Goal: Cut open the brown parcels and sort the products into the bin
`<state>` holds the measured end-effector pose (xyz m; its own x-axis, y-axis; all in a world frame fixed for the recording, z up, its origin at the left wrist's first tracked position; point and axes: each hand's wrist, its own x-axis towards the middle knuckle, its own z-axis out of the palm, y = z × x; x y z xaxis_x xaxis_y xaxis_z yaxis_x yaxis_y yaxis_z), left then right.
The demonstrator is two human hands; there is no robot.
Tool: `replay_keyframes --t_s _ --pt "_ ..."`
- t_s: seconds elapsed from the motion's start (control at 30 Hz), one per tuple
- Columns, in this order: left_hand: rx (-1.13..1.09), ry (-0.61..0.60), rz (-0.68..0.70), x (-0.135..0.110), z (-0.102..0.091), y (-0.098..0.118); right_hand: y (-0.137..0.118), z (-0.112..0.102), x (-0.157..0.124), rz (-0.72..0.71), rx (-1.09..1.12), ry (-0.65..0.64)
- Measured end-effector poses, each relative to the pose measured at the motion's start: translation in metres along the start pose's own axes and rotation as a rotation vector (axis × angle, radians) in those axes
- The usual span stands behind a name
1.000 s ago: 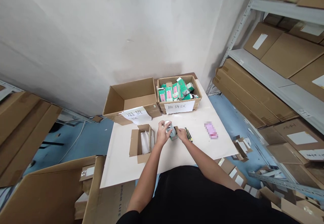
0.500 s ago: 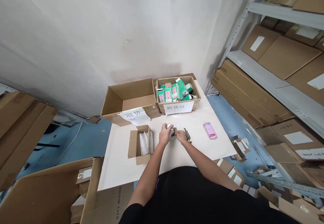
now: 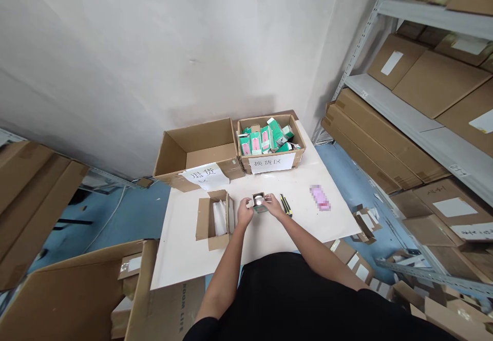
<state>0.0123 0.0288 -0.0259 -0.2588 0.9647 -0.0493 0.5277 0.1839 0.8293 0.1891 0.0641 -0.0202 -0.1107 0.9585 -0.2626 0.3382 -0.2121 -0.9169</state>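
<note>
Both my hands meet over the middle of the white table [image 3: 308, 223]. My left hand [image 3: 244, 211] and my right hand [image 3: 274, 206] are closed on a small open carton [image 3: 259, 202] that has a round white-topped item sitting in it. The carton rests on or just above the tabletop; I cannot tell which. A small open cardboard box [image 3: 211, 218] with white packing inside lies just left of my left hand. A black-and-yellow utility knife [image 3: 286, 205] lies just right of my right hand.
Two open cardboard boxes stand at the table's far edge: a left one [image 3: 194, 151] with a paper label, a right one [image 3: 269, 140] full of green and pink packs. A pink item [image 3: 320, 197] lies at right. Metal shelving [image 3: 416, 120] with cartons stands right; large cartons [image 3: 77, 289] are left.
The round white-topped item that my hands held above the table has gone down into the small carton. Both hands have dropped lower and now grip the carton's sides.
</note>
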Motion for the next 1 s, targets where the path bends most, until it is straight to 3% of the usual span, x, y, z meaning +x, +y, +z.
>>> replay_keyframes --t_s 0.1,0.27,0.37,0.5,0.63,0.77,0.87,1.0 --pt "-0.062 -0.177 0.069 -0.001 0.005 -0.01 0.006 -0.002 -0.001 -0.088 0.077 -0.153" --pt "-0.124 -0.071 0.035 -0.001 0.021 -0.013 0.012 -0.015 0.0 -0.206 -0.063 -0.2" --pt "-0.211 -0.085 -0.02 -0.001 0.029 -0.015 0.014 -0.018 0.002 -0.264 -0.149 -0.232" --pt "-0.264 -0.113 -0.117 -0.001 0.035 -0.019 0.026 -0.008 0.009 -0.163 0.027 -0.186" --pt "-0.41 -0.036 -0.184 -0.003 0.039 -0.024 0.05 0.004 0.015 0.033 0.289 -0.11" --pt "-0.461 -0.052 -0.177 -0.005 0.041 -0.023 0.063 0.012 0.019 0.064 0.406 -0.134" --pt "-0.449 -0.047 -0.17 0.004 0.037 -0.012 0.052 0.014 0.023 0.059 0.427 -0.12" --pt "-0.406 -0.007 -0.089 0.034 0.019 0.024 0.004 0.003 0.038 -0.044 0.409 -0.057"
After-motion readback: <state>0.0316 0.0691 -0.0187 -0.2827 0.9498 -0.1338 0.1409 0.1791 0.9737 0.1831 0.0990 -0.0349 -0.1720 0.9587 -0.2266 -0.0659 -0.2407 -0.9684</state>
